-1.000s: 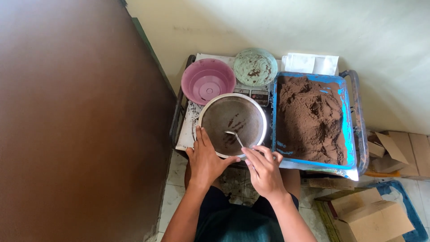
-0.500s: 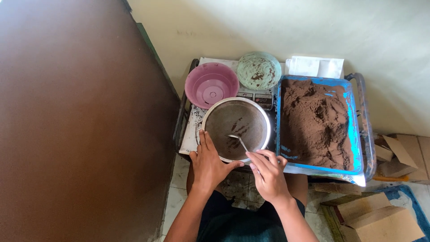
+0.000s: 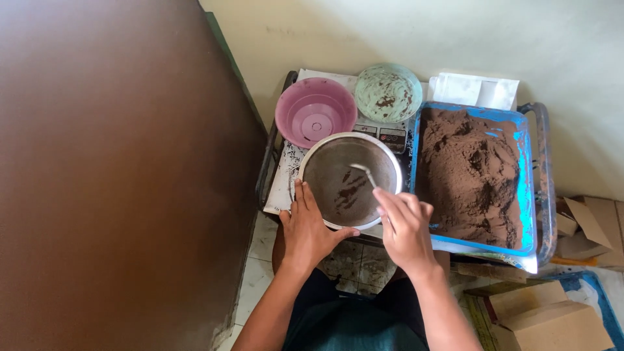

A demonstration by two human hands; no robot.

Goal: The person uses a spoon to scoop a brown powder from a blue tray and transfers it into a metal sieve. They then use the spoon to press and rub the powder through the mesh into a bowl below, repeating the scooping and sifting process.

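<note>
Brown wall fills the left of the view, pale plaster the far side — between them a small metal-framed counter (image 3: 272,170) stands on a tiled floor (image 3: 260,260), with cardboard boxes (image 3: 552,318) off to the right.

The left hand (image 3: 309,227) lies flat and spread, fingers (image 3: 300,195) pressed to the near-left rim of a round steel sieve (image 3: 348,179) with dark crumbs on its mesh. The right hand (image 3: 404,224) is pinched shut on the handle of a spoon (image 3: 364,174). Its long axis slants up and to the left from those fingers, the bowl end pointing away from the person, over the sieve's middle.

Just right of the right hand sits a blue tray (image 3: 520,188) heaped with brown powder. Beyond the sieve — a pink bowl (image 3: 315,110) and a green bowl (image 3: 388,93), side by side.
</note>
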